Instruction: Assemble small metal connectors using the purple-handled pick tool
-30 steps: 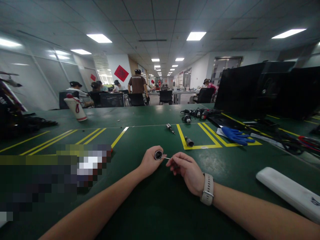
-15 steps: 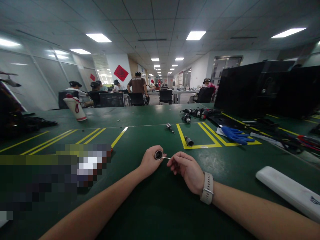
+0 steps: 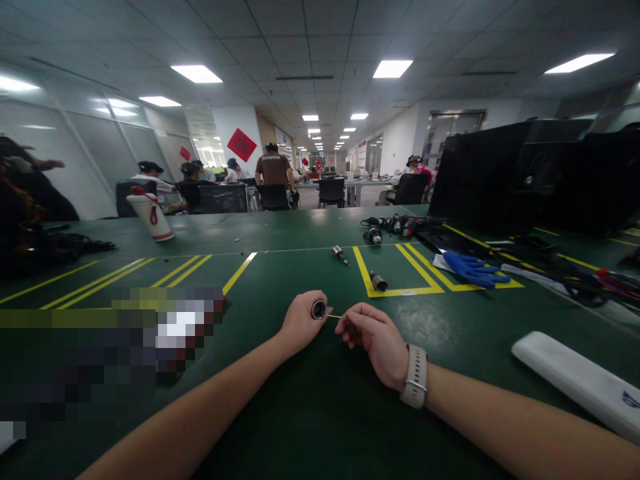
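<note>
My left hand (image 3: 301, 323) rests on the green table (image 3: 310, 400) with its fingers wrapped round a small round black-and-silver part (image 3: 319, 309), its open end facing me. My right hand (image 3: 373, 340), with a pale watch on the wrist, pinches a thin metal pin (image 3: 334, 315). The pin's tip touches the side of the round part. Both hands lie close together near the table's middle.
Beyond my hands, a yellow-taped square holds a small cylinder (image 3: 379, 283); another small tool (image 3: 341, 255) lies nearby. A blue glove (image 3: 473, 269), cables and black monitors (image 3: 500, 177) fill the right. A white flat object (image 3: 575, 383) lies near right. A white bottle (image 3: 151, 215) stands far left. People sit at back.
Hands and part have hardly moved. At the far left edge, a dark shape has shifted into view.
</note>
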Tool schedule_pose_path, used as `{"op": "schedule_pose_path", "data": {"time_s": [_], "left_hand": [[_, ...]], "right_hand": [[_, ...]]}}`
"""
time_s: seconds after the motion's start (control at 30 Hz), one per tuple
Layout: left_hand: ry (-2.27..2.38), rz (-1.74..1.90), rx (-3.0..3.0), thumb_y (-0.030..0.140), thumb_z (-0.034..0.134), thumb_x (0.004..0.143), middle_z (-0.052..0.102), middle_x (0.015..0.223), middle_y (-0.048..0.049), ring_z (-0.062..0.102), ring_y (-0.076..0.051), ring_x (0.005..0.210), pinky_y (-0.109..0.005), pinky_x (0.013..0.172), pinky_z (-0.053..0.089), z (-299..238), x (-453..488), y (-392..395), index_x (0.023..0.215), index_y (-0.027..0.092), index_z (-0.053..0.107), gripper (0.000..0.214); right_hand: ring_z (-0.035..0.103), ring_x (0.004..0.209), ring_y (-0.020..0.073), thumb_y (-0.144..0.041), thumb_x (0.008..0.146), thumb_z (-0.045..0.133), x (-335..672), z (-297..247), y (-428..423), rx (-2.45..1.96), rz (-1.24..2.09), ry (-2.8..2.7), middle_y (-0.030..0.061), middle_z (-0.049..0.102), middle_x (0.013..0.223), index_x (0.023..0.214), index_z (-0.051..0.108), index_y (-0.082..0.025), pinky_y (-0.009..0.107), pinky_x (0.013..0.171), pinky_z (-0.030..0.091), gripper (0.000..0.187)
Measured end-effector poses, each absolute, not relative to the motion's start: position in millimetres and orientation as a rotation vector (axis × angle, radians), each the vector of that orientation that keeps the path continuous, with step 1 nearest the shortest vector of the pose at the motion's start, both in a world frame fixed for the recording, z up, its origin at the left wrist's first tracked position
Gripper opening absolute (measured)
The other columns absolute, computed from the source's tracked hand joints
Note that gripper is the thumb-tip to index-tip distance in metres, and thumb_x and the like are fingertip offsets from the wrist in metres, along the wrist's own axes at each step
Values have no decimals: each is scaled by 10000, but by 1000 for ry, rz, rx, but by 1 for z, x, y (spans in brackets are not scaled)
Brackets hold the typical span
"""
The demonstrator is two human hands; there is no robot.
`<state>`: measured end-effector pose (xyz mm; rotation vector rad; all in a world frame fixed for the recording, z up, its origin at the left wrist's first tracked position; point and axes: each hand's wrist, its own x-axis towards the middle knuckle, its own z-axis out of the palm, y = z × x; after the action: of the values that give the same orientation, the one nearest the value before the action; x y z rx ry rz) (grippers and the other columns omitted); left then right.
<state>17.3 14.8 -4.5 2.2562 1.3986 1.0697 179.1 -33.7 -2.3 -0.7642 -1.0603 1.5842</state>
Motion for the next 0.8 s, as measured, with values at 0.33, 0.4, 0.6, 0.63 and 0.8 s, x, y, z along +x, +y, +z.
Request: {"op": "schedule_pose_path", "data": {"time_s": [0.33,0.4,0.6,0.63,0.8], "left_hand": [[1268,1054,2229,271,578,732,466,603,47,452,-112,563,-228,528,372,-5,16,13,620,179,481,174],[1244,1051,2217,277,578,734,460,601,48,448,-110,560,-227,527,373,-5,16,14,617,178,477,184],[1183,1051,2181,281,595,730,476,610,47,457,-105,562,-221,532,384,-6,15,15,628,172,486,185],[1174,1051,2176,277,599,726,477,609,48,459,-104,561,-219,530,385,-6,15,15,628,171,486,183],[1142,1045,2157,268,610,705,485,595,47,459,-100,542,-211,511,384,-6,16,16,629,166,493,173]], "right_hand": [[514,584,129,-243,749,560,182,-1,-30,-703,1716,-981,36,651,678,685,568,-158,261,551,357,106],[514,587,128,-245,757,558,183,0,-30,-695,1723,-983,37,653,687,690,570,-158,260,555,358,110],[517,587,129,-255,757,565,184,0,-31,-681,1729,-977,37,656,689,689,574,-162,257,552,354,115],[517,585,129,-255,759,564,184,-1,-31,-677,1728,-979,37,657,689,690,575,-162,257,551,354,116],[512,577,124,-255,766,559,183,-2,-30,-665,1703,-980,36,657,680,686,579,-159,253,544,350,127]]}}
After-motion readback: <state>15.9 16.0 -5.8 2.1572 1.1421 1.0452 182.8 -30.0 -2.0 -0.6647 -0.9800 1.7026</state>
